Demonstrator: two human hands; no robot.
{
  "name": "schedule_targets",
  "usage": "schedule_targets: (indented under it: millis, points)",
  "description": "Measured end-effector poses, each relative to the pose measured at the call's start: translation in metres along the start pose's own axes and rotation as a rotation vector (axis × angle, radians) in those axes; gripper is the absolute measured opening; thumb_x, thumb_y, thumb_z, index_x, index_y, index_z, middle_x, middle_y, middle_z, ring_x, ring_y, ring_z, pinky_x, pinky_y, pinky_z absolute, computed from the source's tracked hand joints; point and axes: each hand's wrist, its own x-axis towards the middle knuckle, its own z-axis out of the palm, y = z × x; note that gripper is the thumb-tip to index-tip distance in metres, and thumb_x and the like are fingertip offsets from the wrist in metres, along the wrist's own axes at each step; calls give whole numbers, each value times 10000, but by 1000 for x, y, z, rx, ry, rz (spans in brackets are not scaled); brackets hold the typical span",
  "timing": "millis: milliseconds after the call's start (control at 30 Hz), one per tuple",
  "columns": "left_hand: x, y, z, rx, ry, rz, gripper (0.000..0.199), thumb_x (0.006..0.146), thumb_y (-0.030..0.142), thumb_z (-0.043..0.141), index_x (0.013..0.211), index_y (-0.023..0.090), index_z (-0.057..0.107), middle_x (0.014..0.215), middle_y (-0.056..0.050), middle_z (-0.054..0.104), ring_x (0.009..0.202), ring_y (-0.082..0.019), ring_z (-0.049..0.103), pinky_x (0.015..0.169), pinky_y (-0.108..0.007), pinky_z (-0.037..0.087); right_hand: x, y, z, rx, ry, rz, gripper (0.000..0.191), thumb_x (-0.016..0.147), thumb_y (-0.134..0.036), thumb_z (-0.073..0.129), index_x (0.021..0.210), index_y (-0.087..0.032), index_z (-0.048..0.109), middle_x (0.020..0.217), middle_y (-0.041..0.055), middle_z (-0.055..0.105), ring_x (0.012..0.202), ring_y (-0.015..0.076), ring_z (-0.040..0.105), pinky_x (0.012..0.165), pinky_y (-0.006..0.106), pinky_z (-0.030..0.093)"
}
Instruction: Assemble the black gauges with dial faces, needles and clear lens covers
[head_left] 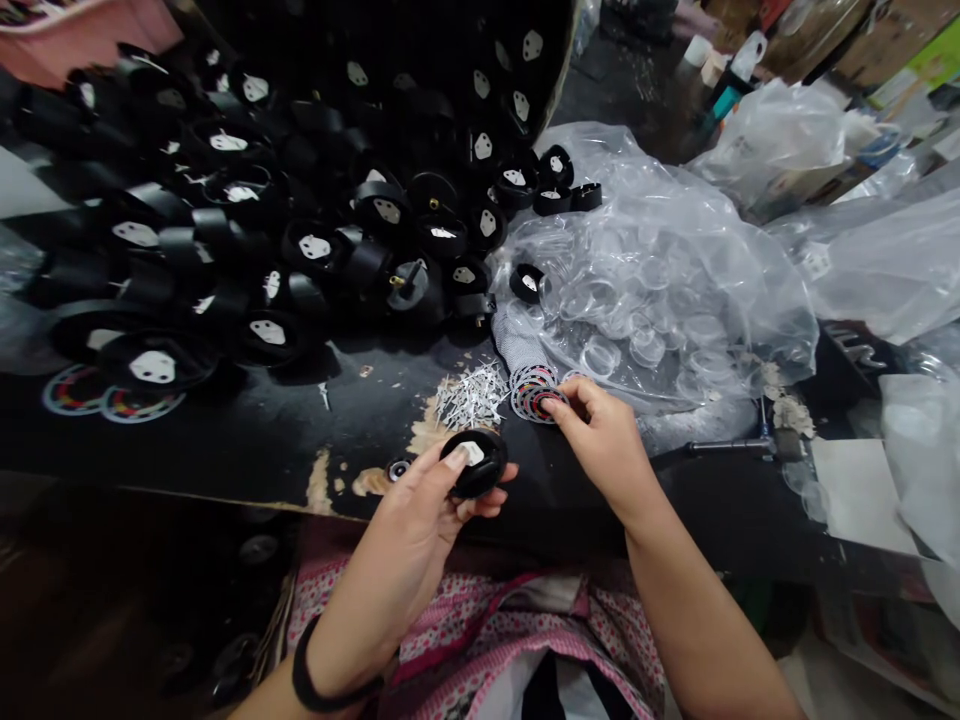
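Note:
My left hand (424, 500) is closed around a round black gauge housing (491, 462), its thumb on the whitish plate inside the open face. To the right, my right hand (604, 435) pinches the edge of a printed round dial face (537, 403) at the near end of a fanned stack of dial faces (517, 345). Between the hands and a little farther off lies a heap of small white gauge pointers (471, 393). A small dark ring-shaped part (398, 468) sits left of the housing, close to the table's front edge.
Many black housings (315, 245) are piled across the back left. A clear plastic bag (720, 260) with clear round covers (600, 355) spreads at right. A thin dark tool (724, 446) and a white card (862, 495) lie farther right. Two dial faces (142, 403) rest at far left.

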Motion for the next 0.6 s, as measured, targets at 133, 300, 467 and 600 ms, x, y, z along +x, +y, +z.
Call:
schedule_targets:
  millis: [133, 300, 467, 600]
  points:
    - [0, 0, 0, -24, -40, -43, 287, 848, 389, 739, 1037, 173, 742, 1025, -106, 796, 844, -204, 750, 786, -307, 605, -2, 5, -4, 164, 72, -86, 201, 929, -330, 598, 973, -223, 763, 967, 43, 763, 929, 208, 694, 864, 353, 517]
    - [-7, 7, 2, -68, -89, -70, 283, 789, 277, 782, 1054, 186, 739, 1107, -81, 763, 915, -226, 747, 868, -347, 597, -7, 1, -7, 216, 204, -118, 159, 896, -302, 644, 896, -205, 770, 929, 52, 738, 923, 201, 683, 839, 344, 533]
    - [-7, 8, 3, -63, -80, -54, 269, 812, 295, 760, 1055, 181, 742, 1121, -90, 758, 923, -236, 746, 877, -369, 600, -13, -6, -8, 272, 165, 8, 164, 896, -337, 638, 920, -207, 735, 849, 18, 732, 795, 179, 668, 758, 326, 543]
    - [-5, 4, 2, -14, -55, -20, 270, 847, 389, 735, 1011, 176, 757, 1019, -103, 788, 893, -244, 748, 784, -343, 620, -18, -13, -7, 405, 65, 60, 148, 862, -332, 663, 935, -212, 711, 866, 13, 726, 716, 145, 635, 698, 294, 540]
